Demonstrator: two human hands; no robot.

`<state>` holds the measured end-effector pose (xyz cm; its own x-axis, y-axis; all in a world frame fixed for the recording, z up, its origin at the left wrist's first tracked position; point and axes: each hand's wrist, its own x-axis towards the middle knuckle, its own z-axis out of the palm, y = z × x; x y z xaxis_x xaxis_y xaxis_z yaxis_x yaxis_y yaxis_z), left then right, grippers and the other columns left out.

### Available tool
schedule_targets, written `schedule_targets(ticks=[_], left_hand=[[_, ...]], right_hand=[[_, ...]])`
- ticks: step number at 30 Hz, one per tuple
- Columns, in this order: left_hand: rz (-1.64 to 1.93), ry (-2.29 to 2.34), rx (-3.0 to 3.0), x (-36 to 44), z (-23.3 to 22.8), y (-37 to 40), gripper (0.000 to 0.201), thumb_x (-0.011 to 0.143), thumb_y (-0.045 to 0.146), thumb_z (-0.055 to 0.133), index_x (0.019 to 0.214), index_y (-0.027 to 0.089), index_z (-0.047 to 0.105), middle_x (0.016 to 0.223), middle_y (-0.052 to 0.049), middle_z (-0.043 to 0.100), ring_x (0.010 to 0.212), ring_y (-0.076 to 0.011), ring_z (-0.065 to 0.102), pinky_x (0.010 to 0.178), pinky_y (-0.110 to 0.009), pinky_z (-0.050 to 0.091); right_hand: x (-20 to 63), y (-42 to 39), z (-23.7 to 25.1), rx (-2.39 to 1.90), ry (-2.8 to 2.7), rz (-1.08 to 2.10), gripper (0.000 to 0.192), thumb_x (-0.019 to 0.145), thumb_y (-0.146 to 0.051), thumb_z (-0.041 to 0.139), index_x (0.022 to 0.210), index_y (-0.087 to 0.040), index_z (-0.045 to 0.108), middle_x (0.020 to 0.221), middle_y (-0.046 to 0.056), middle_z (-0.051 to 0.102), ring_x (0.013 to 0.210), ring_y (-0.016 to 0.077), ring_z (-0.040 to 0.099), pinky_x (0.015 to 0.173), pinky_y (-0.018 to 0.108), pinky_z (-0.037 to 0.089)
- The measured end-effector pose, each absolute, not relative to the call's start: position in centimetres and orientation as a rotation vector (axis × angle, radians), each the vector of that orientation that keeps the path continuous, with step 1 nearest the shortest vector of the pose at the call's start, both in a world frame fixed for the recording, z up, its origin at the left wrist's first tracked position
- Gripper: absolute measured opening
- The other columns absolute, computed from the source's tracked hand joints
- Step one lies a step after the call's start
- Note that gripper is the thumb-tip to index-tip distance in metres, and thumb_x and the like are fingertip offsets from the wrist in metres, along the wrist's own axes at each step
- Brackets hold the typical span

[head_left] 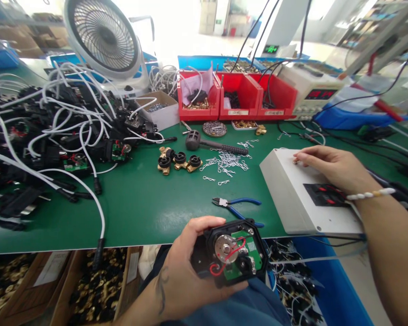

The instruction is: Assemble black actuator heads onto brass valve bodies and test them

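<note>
Black motor housing (240, 258), open side up, its round silver motor, red wires and green circuit board exposed; located at the front edge of the bench, above the blue-clothed lap. I have the left hand (187, 260) wrapped around its left end, half open to the width of the case, thumb along the near side and fingers on the far one. Below bench level: cardboard boxes (64, 290) of brass and black parts at left, a blue bin (343, 290) of cabled parts at right. Just beyond the housing on the green bench (139, 208), blue-handled diagonal cutters (236, 203) lie with jaws parted. To their right, a light grey control box (279, 190); over it my right hand (338, 165), beaded bracelet at the wrist, has thumb and forefinger pinched together on a small metal knob (295, 161). Further back I note loose wire R-clips (233, 162), brass fittings with black caps (180, 160), a black mallet (217, 145), and at left a heap of black units with white cables (64, 122). Behind: three red parts bins (200, 113), a bench power supply (306, 86), a white fan (105, 36).
</note>
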<state>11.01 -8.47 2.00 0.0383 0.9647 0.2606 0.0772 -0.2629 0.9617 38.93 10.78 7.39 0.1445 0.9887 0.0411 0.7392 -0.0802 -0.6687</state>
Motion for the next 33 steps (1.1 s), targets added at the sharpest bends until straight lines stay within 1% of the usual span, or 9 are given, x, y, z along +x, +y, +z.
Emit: schedule_targets(ticks=[11,14,17,20,22,25,27,30,33], left_hand=[[1.329,1.107,1.467,11.0,1.7,-8.6,0.074,0.062,0.017,0.089,0.123,0.034,0.052,0.105,0.004,0.072,0.086,-0.0124,0.074,0.080,-0.019,0.061],[1.318,1.093,1.418,11.1,1.4,-8.7,0.073,0.063,0.019,0.090,0.124,0.034,0.052,0.105,0.004,0.073,0.085,-0.0130,0.074,0.079,-0.020,0.060],[1.299,1.074,1.345,11.1,1.3,-8.9,0.071,0.064,0.022,0.090,0.124,0.034,0.053,0.106,0.003,0.073,0.085,-0.0137,0.073,0.079,-0.021,0.059],[1.252,1.091,1.246,11.1,1.5,-8.9,0.069,0.062,0.023,0.092,0.121,0.030,0.058,0.108,0.000,0.074,0.088,-0.0163,0.072,0.079,-0.022,0.058],[1.214,1.091,1.088,11.1,1.7,-8.6,0.065,0.064,0.029,0.091,0.121,0.027,0.061,0.109,-0.003,0.073,0.091,-0.0191,0.071,0.080,-0.025,0.057],[1.197,0.974,0.789,11.2,1.9,-7.8,0.058,0.077,0.047,0.080,0.125,0.020,0.063,0.111,-0.009,0.073,0.098,-0.0245,0.070,0.085,-0.031,0.057],[1.185,0.892,0.655,11.2,1.8,-7.4,0.063,0.082,0.056,0.072,0.129,0.015,0.061,0.114,-0.013,0.072,0.101,-0.0280,0.070,0.084,-0.036,0.058],[1.175,0.858,0.565,11.5,1.7,-7.2,0.068,0.082,0.059,0.070,0.133,0.014,0.059,0.114,-0.016,0.071,0.097,-0.0295,0.071,0.078,-0.037,0.060],[1.193,0.857,0.515,11.7,1.5,-7.2,0.061,0.082,0.057,0.071,0.125,0.013,0.065,0.109,-0.015,0.073,0.092,-0.0274,0.072,0.074,-0.033,0.061]], right_hand=[[39.5,11.0,7.0,-1.885,-1.648,0.596,0.014,0.087,-0.023,0.066,0.092,-0.012,0.074,0.094,0.007,0.072,0.087,0.0138,0.060,0.085,0.030,0.043],[40.1,11.4,6.6,-1.877,-1.634,0.612,0.018,0.078,-0.031,0.070,0.087,-0.016,0.073,0.091,0.006,0.071,0.087,0.0175,0.060,0.086,0.033,0.044],[40.6,11.7,6.2,-1.857,-1.632,0.636,0.038,0.061,-0.049,0.072,0.084,-0.019,0.072,0.089,0.005,0.070,0.087,0.0211,0.060,0.087,0.037,0.045],[40.8,11.9,6.1,-1.842,-1.656,0.658,0.057,0.048,-0.064,0.071,0.085,-0.020,0.070,0.093,0.006,0.070,0.089,0.0231,0.059,0.086,0.038,0.045],[40.8,12.1,6.2,-1.844,-1.687,0.686,0.062,0.045,-0.068,0.071,0.086,-0.021,0.071,0.096,0.006,0.070,0.088,0.0226,0.058,0.083,0.037,0.044],[40.8,12.5,6.6,-1.866,-1.740,0.757,0.065,0.042,-0.068,0.075,0.087,-0.021,0.072,0.095,0.006,0.070,0.082,0.0201,0.056,0.074,0.033,0.042],[40.7,12.7,6.6,-1.881,-1.761,0.797,0.067,0.040,-0.067,0.077,0.088,-0.021,0.073,0.092,0.005,0.070,0.077,0.0187,0.054,0.069,0.031,0.039],[40.5,12.7,6.5,-1.880,-1.750,0.777,0.066,0.040,-0.067,0.076,0.086,-0.021,0.072,0.092,0.005,0.069,0.078,0.0184,0.053,0.069,0.031,0.037],[40.5,12.3,6.2,-1.854,-1.714,0.720,0.061,0.045,-0.066,0.073,0.085,-0.020,0.071,0.094,0.005,0.069,0.082,0.0185,0.054,0.074,0.032,0.038]])
